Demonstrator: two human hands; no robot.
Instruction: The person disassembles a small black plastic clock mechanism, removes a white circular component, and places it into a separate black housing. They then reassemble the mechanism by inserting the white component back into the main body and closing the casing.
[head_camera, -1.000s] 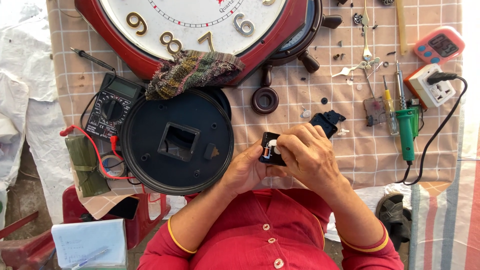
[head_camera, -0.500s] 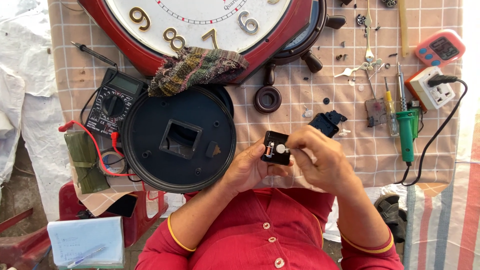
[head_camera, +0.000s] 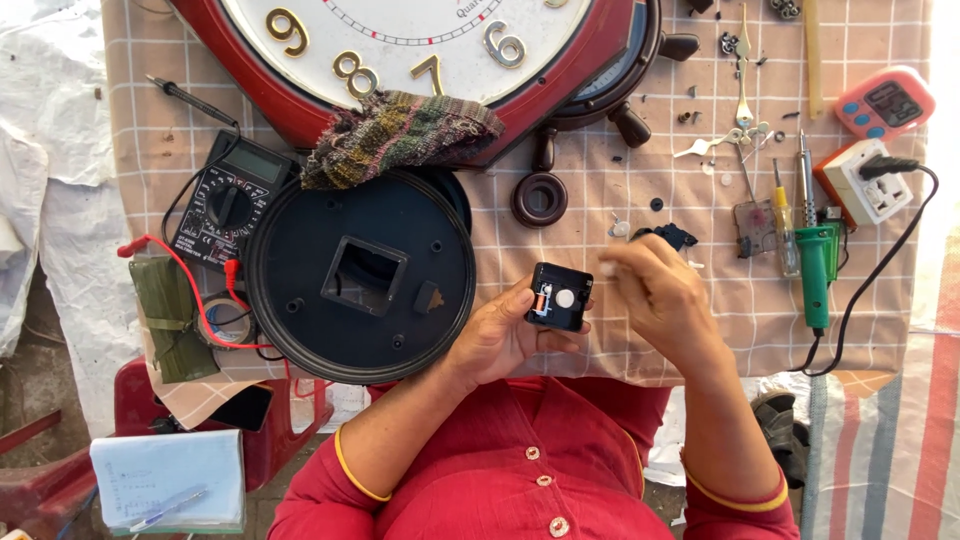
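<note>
A checked beige cloth (head_camera: 640, 190) covers the table. White sheeting (head_camera: 50, 150) lies at one side, a striped mat (head_camera: 890, 450) at the other. Bright daylight falls throughout.

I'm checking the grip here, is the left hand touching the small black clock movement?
Touching. The head view shows the left hand with its fingers wrapped against the edge of the small black clock movement, holding it above the checked cloth.

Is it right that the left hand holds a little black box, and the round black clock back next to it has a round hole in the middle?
Not quite. The left hand does hold the little black box, but the hole in the round black clock back is square, not round. The head view shows it.
</note>
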